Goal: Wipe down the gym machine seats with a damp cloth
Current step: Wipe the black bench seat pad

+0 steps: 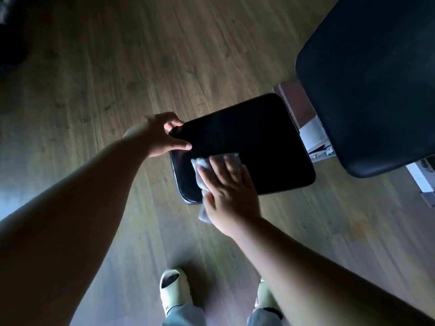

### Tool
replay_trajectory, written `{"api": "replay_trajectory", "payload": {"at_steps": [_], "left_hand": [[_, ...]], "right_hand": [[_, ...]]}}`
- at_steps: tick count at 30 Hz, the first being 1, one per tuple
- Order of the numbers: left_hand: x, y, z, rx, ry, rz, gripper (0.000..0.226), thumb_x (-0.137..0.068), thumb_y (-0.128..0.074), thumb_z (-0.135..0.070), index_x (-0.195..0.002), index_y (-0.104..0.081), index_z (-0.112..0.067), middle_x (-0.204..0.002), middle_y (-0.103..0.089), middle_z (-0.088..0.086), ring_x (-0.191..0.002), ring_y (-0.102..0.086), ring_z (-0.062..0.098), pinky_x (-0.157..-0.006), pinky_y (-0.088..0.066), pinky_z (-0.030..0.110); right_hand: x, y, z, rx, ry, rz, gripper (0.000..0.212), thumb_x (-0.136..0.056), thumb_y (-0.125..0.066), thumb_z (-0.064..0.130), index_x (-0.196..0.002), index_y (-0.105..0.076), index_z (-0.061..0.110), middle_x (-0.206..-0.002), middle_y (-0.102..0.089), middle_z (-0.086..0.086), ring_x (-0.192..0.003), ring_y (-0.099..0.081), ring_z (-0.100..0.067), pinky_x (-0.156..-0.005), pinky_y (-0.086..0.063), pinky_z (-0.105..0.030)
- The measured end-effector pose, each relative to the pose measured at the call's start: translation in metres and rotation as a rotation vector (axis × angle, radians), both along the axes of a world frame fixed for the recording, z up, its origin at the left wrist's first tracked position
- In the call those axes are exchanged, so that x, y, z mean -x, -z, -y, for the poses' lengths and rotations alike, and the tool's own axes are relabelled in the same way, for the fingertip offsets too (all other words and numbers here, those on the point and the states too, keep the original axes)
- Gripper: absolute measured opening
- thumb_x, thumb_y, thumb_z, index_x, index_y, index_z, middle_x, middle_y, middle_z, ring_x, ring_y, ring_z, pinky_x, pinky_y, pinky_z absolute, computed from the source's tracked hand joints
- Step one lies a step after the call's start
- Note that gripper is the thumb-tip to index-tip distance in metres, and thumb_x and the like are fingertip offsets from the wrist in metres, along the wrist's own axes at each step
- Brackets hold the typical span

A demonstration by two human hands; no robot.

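Reaching in from the lower left, the left hand (158, 135) takes hold of the seat pad (247, 142) at its far-left corner: the thumb lies straight along the top surface, pointing toward the pad's middle, while the other fingers curl over the edge and grip it. That forearm is bare and stretched out almost straight. The right hand (229, 189) comes in from the lower right with its wrist bent, the palm lying flat on the near-left part of the pad. Its fingers are spread and straight, pressing a cloth (203, 171) down onto the upholstery rather than clutching it.

Pale and crumpled, the cloth looks thin, with wrinkled folds showing past the fingertips and beside the thumb; a loose end hangs off the pad's near edge below the heel of the hand. Whether it is damp cannot be told.

Rectangular in outline, the seat pad has rounded corners, black smooth upholstery with a slight sheen along its rim, and a stitched seam visible at the near-left edge. To the right of the pad and above it sits a larger backrest pad (376, 78), dark with a matte, faintly dusty look and a thick rounded edge. Between the two pads, white metal frame parts (314, 134) show. Under the pad spreads a wood-grain plank floor (141, 55). Nearer than the pad, two pale slip-on shoes (174, 289) stand on the planks.
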State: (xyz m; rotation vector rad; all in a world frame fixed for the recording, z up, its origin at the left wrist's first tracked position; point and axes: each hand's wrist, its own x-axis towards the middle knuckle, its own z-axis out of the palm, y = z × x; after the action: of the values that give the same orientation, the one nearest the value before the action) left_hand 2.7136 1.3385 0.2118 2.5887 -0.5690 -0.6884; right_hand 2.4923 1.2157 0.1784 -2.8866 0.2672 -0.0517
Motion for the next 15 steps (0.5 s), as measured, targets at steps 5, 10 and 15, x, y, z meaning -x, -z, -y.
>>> {"api": "replay_trajectory", "payload": {"at_steps": [5,10,15], "left_hand": [[-0.003,0.003,0.005,-0.036,-0.008,0.019,0.065,-0.055,-0.087,-0.06,-0.111,-0.059,-0.042,-0.108,-0.06,-0.011,-0.097,-0.06,0.017,-0.091,-0.051,0.042],[0.0,0.005,0.001,-0.007,0.016,-0.011,0.081,-0.041,-0.072,-0.085,-0.111,-0.054,-0.051,-0.111,-0.064,-0.013,-0.102,-0.062,0.017,-0.093,-0.051,0.047],[0.007,0.01,-0.001,0.033,-0.018,0.018,0.078,-0.046,-0.073,-0.078,-0.116,-0.052,-0.049,-0.119,-0.064,-0.009,-0.104,-0.062,0.02,-0.092,-0.052,0.046]], "right_hand": [[-0.015,-0.002,-0.038,-0.064,-0.195,-0.014,0.056,-0.089,-0.047,0.036,-0.145,-0.047,0.03,-0.158,-0.034,-0.001,-0.146,-0.024,-0.032,-0.12,-0.012,-0.052],[0.036,0.004,0.065,0.036,0.045,-0.054,0.055,-0.091,-0.043,0.036,-0.147,-0.043,0.032,-0.158,-0.035,0.002,-0.146,-0.028,-0.029,-0.115,-0.027,-0.051],[-0.001,-0.001,0.14,0.098,0.354,-0.18,0.058,-0.096,-0.028,0.041,-0.153,-0.03,0.028,-0.161,-0.025,-0.006,-0.146,-0.02,-0.034,-0.117,-0.022,-0.051]]}}
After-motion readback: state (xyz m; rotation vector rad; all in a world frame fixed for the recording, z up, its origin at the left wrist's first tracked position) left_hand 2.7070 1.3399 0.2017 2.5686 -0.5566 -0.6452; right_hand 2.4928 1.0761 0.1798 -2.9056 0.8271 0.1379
